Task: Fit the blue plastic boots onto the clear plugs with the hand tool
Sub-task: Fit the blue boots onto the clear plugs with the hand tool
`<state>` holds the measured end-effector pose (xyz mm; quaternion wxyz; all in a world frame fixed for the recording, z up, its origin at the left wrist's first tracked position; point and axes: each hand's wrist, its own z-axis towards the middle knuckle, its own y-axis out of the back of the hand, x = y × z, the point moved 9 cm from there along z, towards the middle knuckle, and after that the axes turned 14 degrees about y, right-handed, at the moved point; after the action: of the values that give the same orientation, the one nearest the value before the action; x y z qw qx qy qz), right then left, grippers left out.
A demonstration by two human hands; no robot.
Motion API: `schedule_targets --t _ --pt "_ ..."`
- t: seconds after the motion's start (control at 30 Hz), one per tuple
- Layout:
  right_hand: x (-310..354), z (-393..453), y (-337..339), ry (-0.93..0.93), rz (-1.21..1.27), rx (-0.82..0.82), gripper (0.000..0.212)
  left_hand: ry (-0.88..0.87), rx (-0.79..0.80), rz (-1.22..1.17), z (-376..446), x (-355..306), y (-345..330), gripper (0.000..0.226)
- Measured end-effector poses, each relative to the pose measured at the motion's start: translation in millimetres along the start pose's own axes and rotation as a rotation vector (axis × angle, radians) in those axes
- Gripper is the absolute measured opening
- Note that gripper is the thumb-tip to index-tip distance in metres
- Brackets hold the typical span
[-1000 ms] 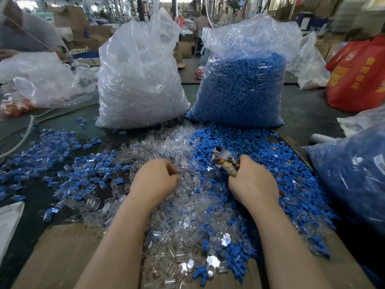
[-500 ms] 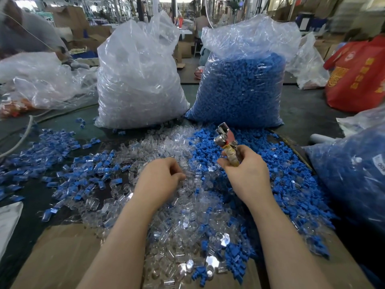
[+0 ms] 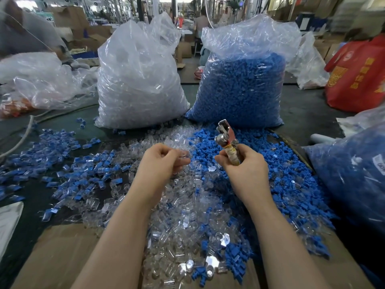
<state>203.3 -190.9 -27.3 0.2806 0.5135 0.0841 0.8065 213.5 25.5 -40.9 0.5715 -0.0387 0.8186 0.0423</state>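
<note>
Two hands are up over the worktop (image 3: 302, 119): my right hand (image 3: 245, 170) grips one hand tool (image 3: 226, 138) upright by its handle, and my left hand (image 3: 160, 163) pinches one clear plug (image 3: 184, 155) at its fingertips. Too many to count, loose clear plugs (image 3: 177, 226) and blue boots (image 3: 291, 184) lie heaped beneath and around my hands. Beyond them stand two full sacks, a clear bag (image 3: 139, 80) of plugs ahead of my left hand and a blue-filled bag (image 3: 241, 88) of boots ahead of my right.

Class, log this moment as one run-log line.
right hand: grips hand tool, raised | left hand: pinches clear plug | boot: not on tool
</note>
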Motion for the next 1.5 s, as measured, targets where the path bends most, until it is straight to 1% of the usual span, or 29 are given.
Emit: schedule_targets --t 0.13,0.23,0.3,0.4,0.5,0.6,0.8,1.0,1.1,1.27,1.4,1.5 --pt "2 -1 0 -0.003 0.104 -0.026 0.02 0.054 0.138 -0.264 -4 0 -9 0.008" --pt "8 -1 -1 0.035 0.167 -0.018 0.018 0.091 0.247 -0.393 -6 1 -17 0.022" --pt "13 -1 -4 0.063 0.215 0.006 0.016 0.124 0.312 -0.467 -8 2 -22 0.027" --pt "20 -2 -13 0.097 0.294 0.061 0.016 0.151 0.393 -0.555 -10 2 -26 0.031" --pt "27 -3 -16 0.143 0.322 0.077 0.013 0.157 0.434 -0.556 -12 1 -27 0.035" --pt "34 -5 -15 0.172 0.372 0.066 0.017 0.142 0.436 -0.494 -14 0 -30 0.031" --pt "39 -5 -11 0.195 0.424 0.034 0.015 0.124 0.436 -0.433 -18 -2 -37 0.031" --pt "41 -4 -10 0.215 0.419 0.042 0.019 0.112 0.41 -0.386 -19 -2 -37 0.031" --pt "40 -5 -11 0.216 0.38 0.042 0.016 0.09 0.388 -0.331 -20 -2 -38 0.029" --pt "35 -5 -15 0.181 0.333 0.028 0.015 0.033 0.319 -0.294 -18 -4 -39 0.018" --pt "32 -6 -18 0.154 0.323 0.019 0.01 -0.022 0.239 -0.281 -16 -6 -36 0.018" --pt "29 -5 -18 0.136 0.324 0.017 0.008 -0.081 0.165 -0.188 -17 -10 -32 0.024"
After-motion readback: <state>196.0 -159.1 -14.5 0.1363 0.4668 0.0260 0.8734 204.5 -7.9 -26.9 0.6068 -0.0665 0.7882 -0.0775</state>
